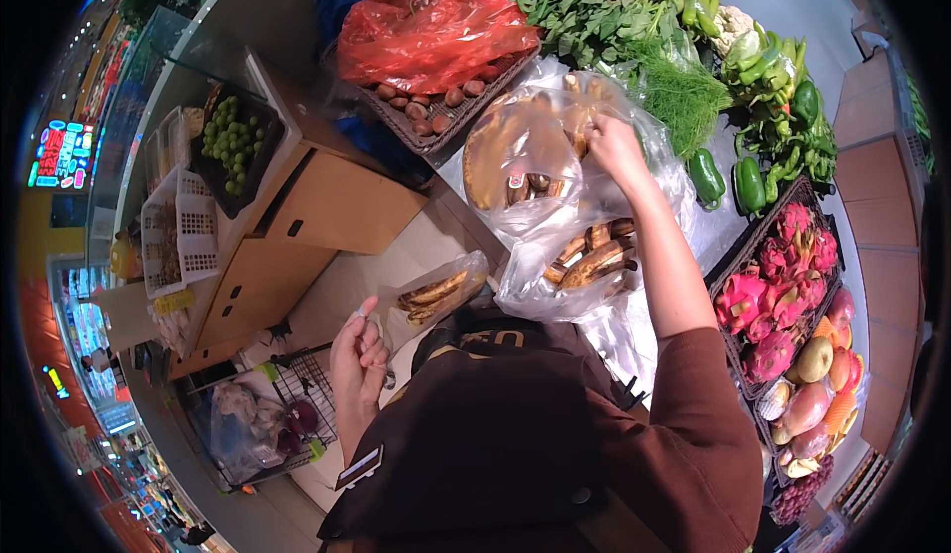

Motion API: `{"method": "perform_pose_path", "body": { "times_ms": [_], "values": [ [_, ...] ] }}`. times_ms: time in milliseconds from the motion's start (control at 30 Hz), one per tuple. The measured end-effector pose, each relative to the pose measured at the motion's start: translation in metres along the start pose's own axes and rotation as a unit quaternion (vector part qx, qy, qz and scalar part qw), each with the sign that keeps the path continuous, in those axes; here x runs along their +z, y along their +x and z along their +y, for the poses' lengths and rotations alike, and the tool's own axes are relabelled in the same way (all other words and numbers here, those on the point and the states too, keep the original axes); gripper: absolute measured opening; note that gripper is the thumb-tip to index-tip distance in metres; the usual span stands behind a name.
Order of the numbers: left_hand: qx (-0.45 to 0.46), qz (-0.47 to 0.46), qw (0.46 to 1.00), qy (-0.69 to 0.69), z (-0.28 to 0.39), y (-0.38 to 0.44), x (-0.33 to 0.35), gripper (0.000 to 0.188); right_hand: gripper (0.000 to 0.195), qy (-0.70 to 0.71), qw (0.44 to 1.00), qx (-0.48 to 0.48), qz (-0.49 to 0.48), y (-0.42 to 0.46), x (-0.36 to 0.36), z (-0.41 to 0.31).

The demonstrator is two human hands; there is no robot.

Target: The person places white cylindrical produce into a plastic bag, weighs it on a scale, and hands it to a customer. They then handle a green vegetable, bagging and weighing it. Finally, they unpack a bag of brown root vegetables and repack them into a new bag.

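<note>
My right hand (615,146) reaches over a large clear plastic bag (520,133), its curled fingers gripping the film beside banana stems. Brown-spotted bananas (487,159) lie inside, some bearing a small sticker. Nearer to me, more ripe bananas (594,260) sit in the lower part of the clear plastic. My left hand (360,356) is raised at the left, index finger extended and the others curled. Close beside it is a smaller clear bag (475,267) with blackened bananas (433,297); whether the left hand holds its edge I cannot tell.
A wicker basket (405,133) of chestnuts under a red plastic bag (438,26) stands beyond. Leafy greens (602,22) and green peppers (706,178) lie to the right, near a basket of dragon fruit (776,286). At left are an open cabinet door (349,204) and a wire cart (316,397).
</note>
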State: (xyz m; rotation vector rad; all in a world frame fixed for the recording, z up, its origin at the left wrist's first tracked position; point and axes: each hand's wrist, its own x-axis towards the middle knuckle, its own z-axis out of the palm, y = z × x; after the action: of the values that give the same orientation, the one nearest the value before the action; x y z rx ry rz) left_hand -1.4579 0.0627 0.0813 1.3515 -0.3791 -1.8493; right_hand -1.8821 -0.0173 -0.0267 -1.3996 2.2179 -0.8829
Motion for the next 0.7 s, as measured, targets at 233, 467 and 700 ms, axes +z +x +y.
{"method": "perform_pose_path", "body": {
  "times_ms": [233,467,700],
  "values": [
    [-0.026,0.026,0.999,-0.004,-0.003,0.004,0.002,0.034,0.015,-0.116,0.96,-0.231,0.106,0.059,0.037,0.027],
    [-0.047,0.011,0.999,-0.019,-0.011,0.016,0.014,0.03,0.022,-0.272,0.922,-0.223,0.164,0.101,0.07,0.032],
    [-0.042,-0.016,0.999,-0.011,-0.012,0.018,0.012,0.03,0.029,-0.245,0.968,-0.032,-0.031,0.083,0.048,-0.027]
  ]
}}
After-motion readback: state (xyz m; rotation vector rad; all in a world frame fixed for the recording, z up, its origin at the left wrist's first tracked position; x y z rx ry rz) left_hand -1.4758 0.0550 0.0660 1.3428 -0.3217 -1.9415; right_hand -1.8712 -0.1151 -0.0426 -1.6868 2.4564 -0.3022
